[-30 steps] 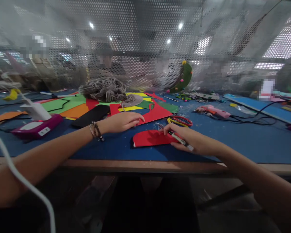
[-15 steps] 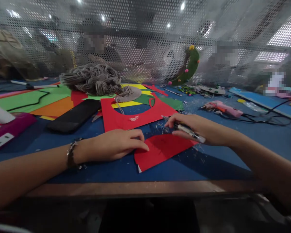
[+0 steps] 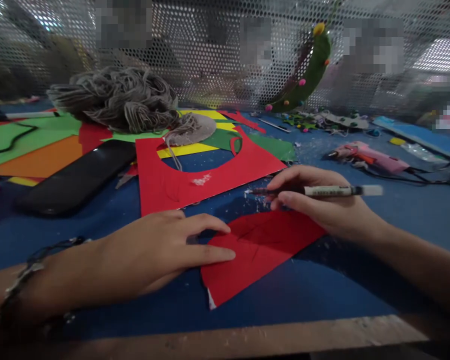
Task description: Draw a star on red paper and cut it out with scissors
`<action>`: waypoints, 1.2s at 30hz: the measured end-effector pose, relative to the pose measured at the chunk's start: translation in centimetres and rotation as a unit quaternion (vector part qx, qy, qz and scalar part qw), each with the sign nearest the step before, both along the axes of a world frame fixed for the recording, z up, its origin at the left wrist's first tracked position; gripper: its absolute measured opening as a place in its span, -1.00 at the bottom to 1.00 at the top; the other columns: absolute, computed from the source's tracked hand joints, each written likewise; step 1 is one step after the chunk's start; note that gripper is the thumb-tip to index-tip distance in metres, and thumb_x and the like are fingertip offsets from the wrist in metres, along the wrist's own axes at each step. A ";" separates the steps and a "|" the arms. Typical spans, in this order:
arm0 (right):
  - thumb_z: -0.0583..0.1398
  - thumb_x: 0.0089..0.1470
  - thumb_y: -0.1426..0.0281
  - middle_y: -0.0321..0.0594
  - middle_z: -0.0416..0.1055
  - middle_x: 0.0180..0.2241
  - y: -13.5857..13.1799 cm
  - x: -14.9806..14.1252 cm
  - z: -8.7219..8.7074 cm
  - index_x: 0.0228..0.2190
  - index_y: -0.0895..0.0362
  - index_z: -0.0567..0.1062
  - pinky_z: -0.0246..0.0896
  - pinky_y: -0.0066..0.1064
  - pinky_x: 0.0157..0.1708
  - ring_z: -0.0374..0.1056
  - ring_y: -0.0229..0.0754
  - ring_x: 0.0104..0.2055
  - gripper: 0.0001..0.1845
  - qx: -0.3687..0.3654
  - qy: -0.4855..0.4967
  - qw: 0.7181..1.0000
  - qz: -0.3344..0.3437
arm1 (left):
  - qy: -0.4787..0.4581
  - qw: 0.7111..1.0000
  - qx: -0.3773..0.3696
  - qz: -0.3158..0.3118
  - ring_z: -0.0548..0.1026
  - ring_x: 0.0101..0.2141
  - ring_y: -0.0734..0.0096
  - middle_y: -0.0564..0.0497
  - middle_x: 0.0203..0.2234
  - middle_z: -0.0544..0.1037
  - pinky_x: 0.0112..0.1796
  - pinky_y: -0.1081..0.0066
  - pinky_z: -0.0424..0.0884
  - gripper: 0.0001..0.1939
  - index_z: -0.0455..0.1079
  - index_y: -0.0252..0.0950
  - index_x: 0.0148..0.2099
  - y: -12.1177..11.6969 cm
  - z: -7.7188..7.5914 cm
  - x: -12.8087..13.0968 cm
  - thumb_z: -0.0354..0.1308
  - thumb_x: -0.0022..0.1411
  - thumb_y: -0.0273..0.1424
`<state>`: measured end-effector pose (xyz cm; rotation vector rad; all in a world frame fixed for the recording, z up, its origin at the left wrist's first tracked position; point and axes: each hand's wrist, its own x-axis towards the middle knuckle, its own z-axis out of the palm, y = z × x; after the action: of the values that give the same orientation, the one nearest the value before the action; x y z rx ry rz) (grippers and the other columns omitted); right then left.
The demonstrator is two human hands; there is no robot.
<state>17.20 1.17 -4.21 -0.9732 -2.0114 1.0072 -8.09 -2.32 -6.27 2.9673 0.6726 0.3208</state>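
Fingers of the left hand [image 3: 146, 255] and right hand [image 3: 318, 195], with clock positions read from the red cut-out piece [image 3: 262, 245]. At 9 o'clock, the left thumb and forefinger lie apart, their tips resting on the piece's near-left end; the other fingertips are hidden. At 2 o'clock, the right thumb and fingers are clamped around a pen [image 3: 328, 191], its dark tip directed toward 9 o'clock and clear of the piece. Whether the right hand's underside touches the piece cannot be told. Faint dark lines mark the red surface, and a white corner shows at 7 o'clock. The piece lies on the blue table [image 3: 345, 290], near the table's front edge. At 11 o'clock, a red sheet [image 3: 225, 179] with a large rounded opening lies just beside it. Further out are a black phone [image 3: 78, 180] at 10 o'clock, grey yarn [image 3: 123, 100] between 10 and 11, and a pink tool [image 3: 382, 157] at 2.
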 end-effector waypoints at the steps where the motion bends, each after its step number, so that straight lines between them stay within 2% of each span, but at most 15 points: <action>1: 0.18 -0.09 0.45 -0.31 0.36 -0.55 0.0 -0.1 0.1 -0.48 0.13 0.36 0.24 -0.54 -0.57 0.30 -0.35 -0.55 -0.94 0.008 0.000 1.000 -0.008 | 0.001 1.000 0.001 0.001 0.46 -0.29 0.32 -0.06 0.02 0.31 -0.33 0.38 0.35 -0.47 0.22 -0.06 0.05 -0.1 -0.1 0.0 -0.21 0.09 -0.60; 4: 0.17 -0.12 0.49 -0.35 0.29 -0.56 -0.2 -0.3 0.0 -0.53 0.13 0.29 0.15 -0.58 -0.65 0.21 -0.42 -0.62 -0.89 0.013 -0.004 1.000 0.002 | -0.005 1.000 -0.007 -0.003 0.46 -0.27 0.29 -0.03 0.04 0.30 -0.34 0.36 0.34 -0.44 0.19 -0.04 0.08 -0.1 -0.3 -0.1 -0.22 0.08 -0.60; 10: 0.13 -0.08 0.48 -0.33 0.29 -0.57 -0.2 -0.5 -0.8 -0.50 0.13 0.31 0.14 -0.57 -0.62 0.23 -0.40 -0.57 -0.95 -0.014 -0.002 0.999 0.052 | -0.020 0.999 -0.027 -0.003 0.44 -0.20 0.28 0.01 0.05 0.28 -0.31 0.37 0.31 -0.44 0.11 -0.01 0.13 0.0 -1.0 -0.4 -0.20 0.11 -0.57; 13: 0.10 -0.04 0.45 -0.35 0.26 -0.63 -0.2 -0.5 -0.8 -0.49 0.14 0.31 0.09 -0.57 -0.67 0.19 -0.41 -0.64 -0.97 -0.051 -0.001 0.998 0.046 | -0.020 1.000 -0.023 -0.004 0.42 -0.18 0.31 0.03 0.05 0.28 -0.32 0.37 0.31 -0.42 0.04 0.02 0.16 0.0 -1.2 -0.5 -0.22 0.12 -0.56; 16: 0.10 -0.04 0.44 -0.34 0.27 -0.62 -0.2 -0.5 -0.8 -0.51 0.15 0.30 0.06 -0.56 -0.70 0.17 -0.42 -0.67 -0.95 -0.079 -0.014 0.996 0.035 | -0.017 1.000 -0.006 -0.006 0.45 -0.25 0.32 0.04 0.06 0.27 -0.37 0.35 0.31 -0.41 0.01 0.03 0.17 0.0 -1.3 -0.4 -0.25 0.13 -0.55; 20: 0.07 0.00 0.41 -0.33 0.29 -0.61 -0.2 -0.4 -1.0 -0.51 0.14 0.28 0.01 -0.54 -0.74 0.10 -0.43 -0.71 -0.91 -0.083 -0.011 0.996 0.028 | -0.008 1.000 -0.006 0.003 0.45 -0.24 0.33 0.07 0.07 0.27 -0.36 0.36 0.31 -0.43 0.05 0.05 0.14 0.0 -1.2 -0.4 -0.22 0.12 -0.55; 25: 0.06 0.00 0.44 -0.30 0.29 -0.59 -0.2 -0.2 -1.1 -0.54 0.13 0.28 -0.05 -0.49 -0.72 0.03 -0.42 -0.69 -0.89 -0.054 -0.035 0.998 0.016 | 0.004 1.000 0.018 -0.008 0.44 -0.20 0.34 0.01 0.05 0.28 -0.34 0.39 0.33 -0.46 0.13 -0.06 0.11 -0.1 -0.9 -0.4 -0.20 0.10 -0.59; 36: 0.03 -0.02 0.47 -0.32 0.25 -0.64 -0.2 -0.6 -0.7 -0.57 0.16 0.27 -0.09 -0.52 -0.74 0.01 -0.43 -0.69 -0.87 -0.067 -0.060 0.996 -0.006 | 0.005 1.000 0.030 0.000 0.45 -0.22 0.35 -0.02 0.01 0.31 -0.34 0.36 0.36 -0.48 0.15 -0.12 0.07 -0.4 -0.6 -0.3 -0.26 0.11 -0.63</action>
<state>16.59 0.97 -4.87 -1.1395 -2.0547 1.1120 -8.36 -2.71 -6.88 3.0270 0.6752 0.3317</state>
